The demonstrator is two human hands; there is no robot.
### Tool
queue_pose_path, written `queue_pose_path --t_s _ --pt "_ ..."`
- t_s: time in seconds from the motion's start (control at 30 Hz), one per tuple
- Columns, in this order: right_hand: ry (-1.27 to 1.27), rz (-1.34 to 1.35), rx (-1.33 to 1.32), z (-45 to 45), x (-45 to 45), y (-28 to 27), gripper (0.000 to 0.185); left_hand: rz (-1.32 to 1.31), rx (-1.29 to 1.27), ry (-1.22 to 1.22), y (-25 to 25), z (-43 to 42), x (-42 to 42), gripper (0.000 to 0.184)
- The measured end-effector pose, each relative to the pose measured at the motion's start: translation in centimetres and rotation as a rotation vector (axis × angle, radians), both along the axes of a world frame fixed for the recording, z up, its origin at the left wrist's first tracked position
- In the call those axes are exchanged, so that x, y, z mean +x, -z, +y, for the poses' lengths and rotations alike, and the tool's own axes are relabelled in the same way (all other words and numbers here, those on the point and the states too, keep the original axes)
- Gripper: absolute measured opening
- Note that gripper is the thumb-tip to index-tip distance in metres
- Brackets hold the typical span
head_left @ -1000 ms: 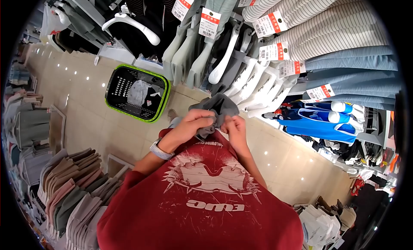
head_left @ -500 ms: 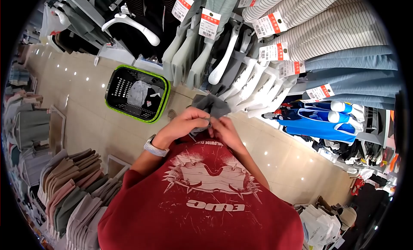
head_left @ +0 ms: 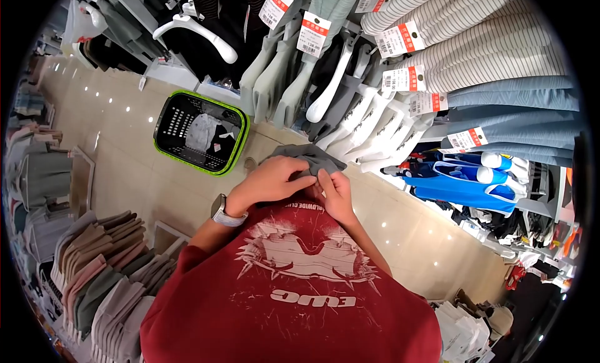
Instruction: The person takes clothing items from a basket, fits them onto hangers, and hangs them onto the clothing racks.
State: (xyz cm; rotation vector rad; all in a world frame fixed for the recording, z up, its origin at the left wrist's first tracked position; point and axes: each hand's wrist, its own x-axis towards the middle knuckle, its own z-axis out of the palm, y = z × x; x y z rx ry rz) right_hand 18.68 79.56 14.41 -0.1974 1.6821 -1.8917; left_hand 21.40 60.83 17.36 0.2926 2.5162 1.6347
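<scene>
A dark grey piece of clothing, bunched up, is in front of my chest, just beyond the neckline of my red shirt. My left hand, with a watch on its wrist, pinches the cloth's near left edge. My right hand grips the same edge a little to the right, thumb on top. Both hands are closed on the cloth. Its exact kind cannot be made out, as it is folded over and partly covered by my fingers.
A black basket with a green rim stands on the tiled floor, holding a grey garment. Ahead hang tagged clothes and a white hanger. White garments hang close beyond my hands. More clothes hang at left.
The grey cloth has spread wider to the right between my hands. My right hand has shifted slightly right, and the two hands are a little farther apart.
</scene>
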Motion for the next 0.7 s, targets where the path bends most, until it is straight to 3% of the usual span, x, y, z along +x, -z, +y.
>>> queue_pose_path --t_s 0.07,0.17,0.3,0.37,0.6,0.67,0.7 --pt "-0.027 0.07 -0.032 0.1 0.0 -0.3 0.025 -0.022 0.062 0.014 -0.1 0.3 0.0 0.026" --pt "-0.053 0.108 -0.032 0.2 0.2 -0.9 0.021 -0.293 0.472 0.033 0.6 0.6 0.1 0.021" --pt "-0.051 0.232 -0.075 0.1 0.3 -1.3 0.016 -0.298 0.571 -0.051 2.3 1.8 0.8 0.02" --pt "-0.046 0.275 -0.088 0.2 0.4 -1.3 0.012 -0.302 0.748 -0.031 2.7 2.4 1.1 0.02" --pt "-0.02 0.252 -0.118 0.2 0.6 -0.5 0.011 -0.375 0.875 -0.009 1.9 2.9 1.3 0.023" --pt "-0.02 0.29 -0.021 0.3 0.6 -0.7 0.011 -0.491 0.858 -0.294 2.7 3.5 1.8 0.021" --pt "-0.017 0.289 -0.021 0.3 0.6 -0.9 0.011 -0.493 0.857 -0.292 3.1 3.5 1.6 0.021"
